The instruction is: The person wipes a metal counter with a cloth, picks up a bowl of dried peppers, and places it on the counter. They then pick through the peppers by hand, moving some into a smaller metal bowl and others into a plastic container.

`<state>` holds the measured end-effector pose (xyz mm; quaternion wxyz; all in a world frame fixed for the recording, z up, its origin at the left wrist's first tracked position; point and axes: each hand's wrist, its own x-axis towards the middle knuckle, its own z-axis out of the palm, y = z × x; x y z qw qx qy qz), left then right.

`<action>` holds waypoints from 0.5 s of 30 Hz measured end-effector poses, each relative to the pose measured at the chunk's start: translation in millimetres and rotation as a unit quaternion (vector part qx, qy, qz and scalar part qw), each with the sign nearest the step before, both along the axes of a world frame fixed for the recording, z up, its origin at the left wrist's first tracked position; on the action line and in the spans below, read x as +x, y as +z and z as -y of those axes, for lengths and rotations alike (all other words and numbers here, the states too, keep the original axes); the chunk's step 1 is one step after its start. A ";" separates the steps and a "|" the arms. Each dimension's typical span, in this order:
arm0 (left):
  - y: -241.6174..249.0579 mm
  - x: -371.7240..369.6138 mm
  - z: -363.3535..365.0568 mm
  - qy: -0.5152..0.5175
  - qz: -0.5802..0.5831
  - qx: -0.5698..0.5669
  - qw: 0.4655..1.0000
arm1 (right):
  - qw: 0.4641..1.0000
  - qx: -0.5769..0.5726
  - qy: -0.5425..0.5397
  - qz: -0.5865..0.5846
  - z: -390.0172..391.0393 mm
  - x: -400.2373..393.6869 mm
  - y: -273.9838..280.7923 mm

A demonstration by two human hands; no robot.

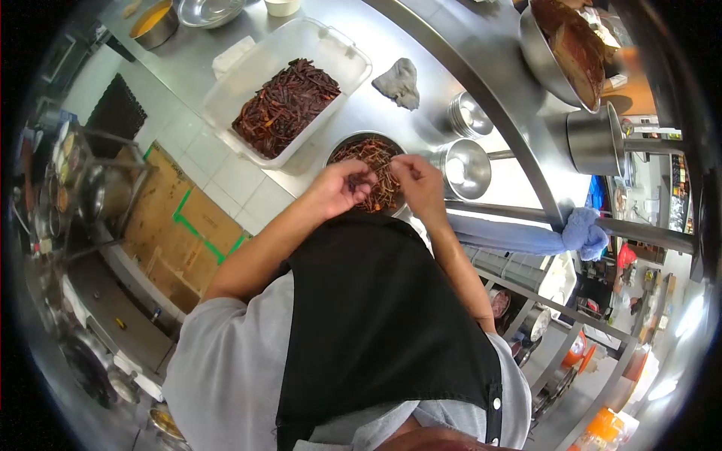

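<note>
A round metal bowl (333, 152) on the steel counter holds thin, brownish-red dried stalks (382, 177). Over its left side is my left hand (340, 188), palm turned up and fingers curled around dark dried chilies (355, 180). My right hand (421, 183) is above the bowl's right side, thumb and fingertips pinched together; what they pinch is too small to make out. Just beyond the bowl, to the left, a translucent plastic tub (342, 56) contains a heap of dark red dried chili pieces (289, 105).
A crumpled grey cloth (398, 83) lies behind the bowl. Stacked metal bowls (470, 116) and a metal ladle (468, 169) are to the right. A steel rail (481, 90) crosses above the counter, and a blue towel (511, 234) hangs at the right. A pot of orange liquid (153, 22) stands far left.
</note>
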<state>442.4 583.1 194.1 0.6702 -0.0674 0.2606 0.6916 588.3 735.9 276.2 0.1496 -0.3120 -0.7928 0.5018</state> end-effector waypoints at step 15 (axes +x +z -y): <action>55.8 -165.6 41.6 -0.044 -0.858 -0.306 0.409 | 0.911 0.375 0.139 0.103 -28.8 -12.2 -59.9</action>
